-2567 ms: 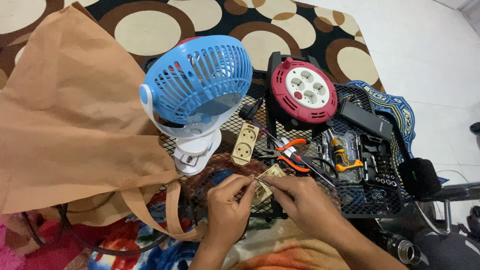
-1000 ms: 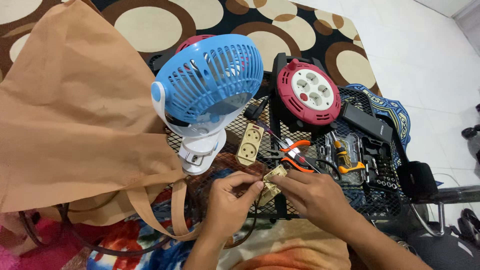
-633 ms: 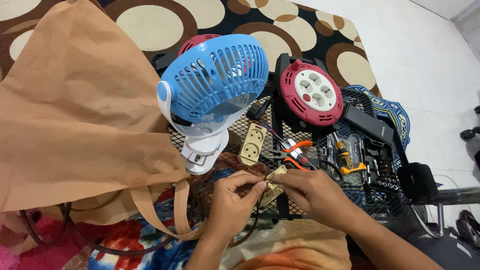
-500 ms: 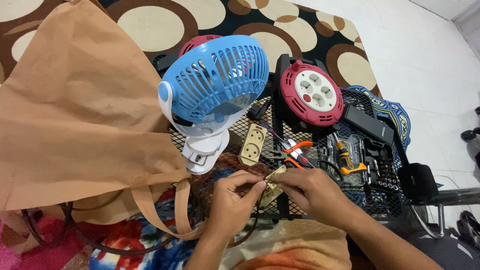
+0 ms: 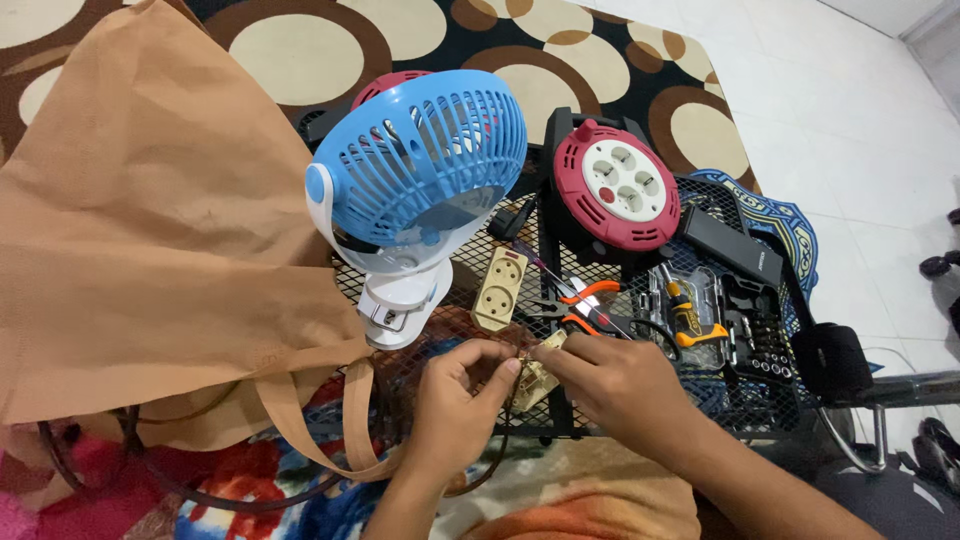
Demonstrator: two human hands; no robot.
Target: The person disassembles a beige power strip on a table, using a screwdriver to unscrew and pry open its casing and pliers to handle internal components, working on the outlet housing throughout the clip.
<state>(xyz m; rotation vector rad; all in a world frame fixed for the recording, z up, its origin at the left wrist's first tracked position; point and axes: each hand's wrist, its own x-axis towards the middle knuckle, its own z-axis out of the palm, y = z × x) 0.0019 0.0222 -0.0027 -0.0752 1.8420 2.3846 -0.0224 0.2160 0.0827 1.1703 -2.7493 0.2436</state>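
Note:
Both hands meet low in the middle of the view over a black wire mesh rack [image 5: 600, 410]. My right hand [image 5: 625, 385] grips a small beige socket part [image 5: 537, 375] between thumb and fingers. My left hand [image 5: 458, 400] pinches at the same part's left side, apparently on a thin wire that is too small to make out. A beige double socket [image 5: 499, 288] lies on the rack just above the hands. Orange-handled pliers [image 5: 580, 305] lie to its right.
A blue and white desk fan [image 5: 415, 195] stands tilted above the hands. A red cable reel with sockets [image 5: 615, 195] sits right of it, then a screwdriver bit case [image 5: 730, 325] and a black adapter [image 5: 730, 245]. A large brown fabric bag [image 5: 140, 250] fills the left. A patterned rug lies beneath.
The view has shifted slightly, so the fan and reel sit further right in frame. Both hands stay together on the small beige part, with only small finger movements.

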